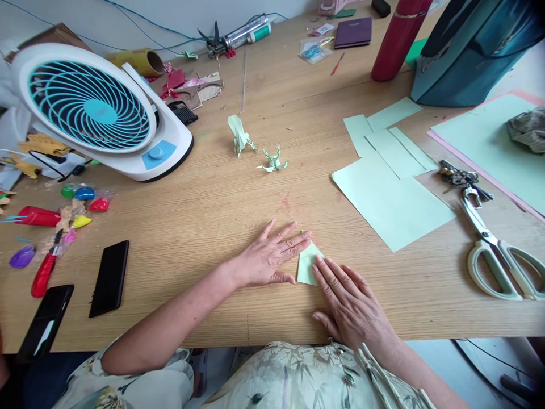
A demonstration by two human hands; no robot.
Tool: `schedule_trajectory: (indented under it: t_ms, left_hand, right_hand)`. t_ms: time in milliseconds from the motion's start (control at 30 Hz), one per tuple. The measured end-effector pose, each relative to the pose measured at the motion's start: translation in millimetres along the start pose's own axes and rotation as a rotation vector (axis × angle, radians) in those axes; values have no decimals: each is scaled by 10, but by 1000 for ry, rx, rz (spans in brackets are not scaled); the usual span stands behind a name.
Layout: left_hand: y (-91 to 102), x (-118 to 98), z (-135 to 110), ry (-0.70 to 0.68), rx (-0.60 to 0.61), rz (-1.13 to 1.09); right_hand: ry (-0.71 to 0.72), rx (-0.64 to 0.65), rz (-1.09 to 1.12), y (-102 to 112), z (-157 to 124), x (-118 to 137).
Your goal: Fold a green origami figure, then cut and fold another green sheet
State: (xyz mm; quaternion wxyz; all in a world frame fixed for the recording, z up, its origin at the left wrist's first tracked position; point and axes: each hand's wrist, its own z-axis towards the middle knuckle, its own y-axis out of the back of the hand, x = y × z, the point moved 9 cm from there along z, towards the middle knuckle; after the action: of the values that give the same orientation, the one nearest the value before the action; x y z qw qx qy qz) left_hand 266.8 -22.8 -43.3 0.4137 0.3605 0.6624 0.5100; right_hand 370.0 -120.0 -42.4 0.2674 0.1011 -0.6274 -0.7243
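Note:
A small folded piece of pale green paper lies on the wooden table near its front edge. My left hand rests flat on the table with its fingers stretched out, the fingertips pressing the paper's upper left edge. My right hand also lies flat and open, its fingertips touching the paper's right edge. Two finished pale green origami figures stand farther back at the table's middle.
Several pale green sheets lie to the right, with scissors and keys beyond them. A white and teal fan stands at back left. Two dark phones, coloured clay and tools lie at left. A red bottle stands at the back.

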Motion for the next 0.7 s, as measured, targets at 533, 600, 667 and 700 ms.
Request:
schedule_trajectory:
  t_ms: [533,600,667,700]
  left_hand:
    - [60,21,19,308,-107,5]
    - [100,-62,-54,387,-147,21]
    - [135,-184,-104,438,-192,15]
    - [152,-229,-125,480,-222,-7]
  right_hand:
    - [-15,2,-4,-4,4,4]
    - [-13,0,0,4,3,5]
    - [-13,7,5,8,-2,2]
    - [-15,10,10,12,-6,-1]
